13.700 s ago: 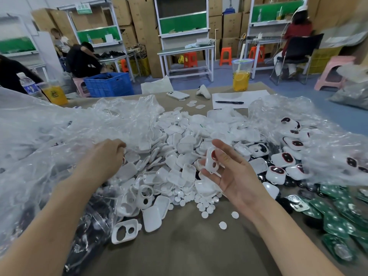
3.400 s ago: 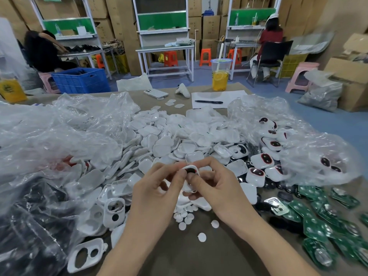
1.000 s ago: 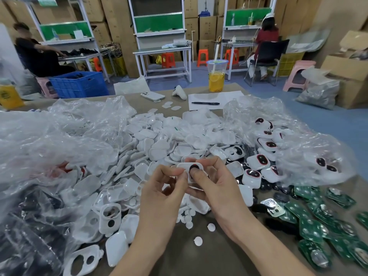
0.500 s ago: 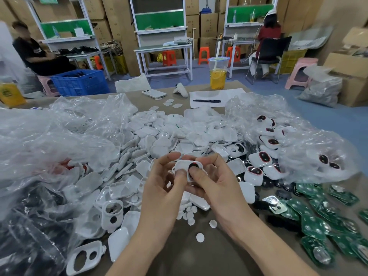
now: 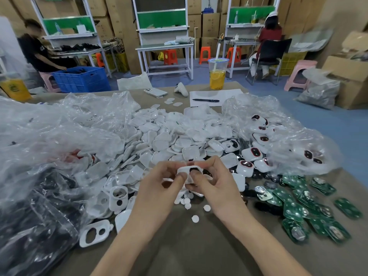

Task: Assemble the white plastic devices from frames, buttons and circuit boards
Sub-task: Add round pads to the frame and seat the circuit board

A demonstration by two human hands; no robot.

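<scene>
Head view: both grips are raised over the near-middle of the counter (image 5: 199,255), pinching one white frame (image 5: 184,170) btwn them, just above the near edge of the shell pile (image 5: 169,136). The left grip (image 5: 159,188) has its thumb and fingertips curled on the frame's left end. The right grip (image 5: 215,182) grasps the right end, thumb at the dark opening. Prob. a button is being seated there, but the thumbs hide it, so can't tell if one is in.

Doing it well, imo: keep the frame level w/ the left grip, press straight in w/ the right thumb, and check the part sits flush all round before letting go. Skewed pressure may jam it or pop it out.

Around: loose round buttons (image 5: 187,200) lie right under the hands, easy to knock off the counter. Green circuit boards (image 5: 294,210) are spread near-right, reachable. Finished devices (image 5: 247,165) sit just right of the hands, some under a clear bag (image 5: 298,152). Spare frames (image 5: 95,233) lie near-left. The big crumpled plastic sheet (image 5: 49,136) on the left covers part of the stock and could snag a reach. Far side: phone (image 5: 155,92), pen (image 5: 206,100), drink cup (image 5: 217,76), all well apart from the work.
</scene>
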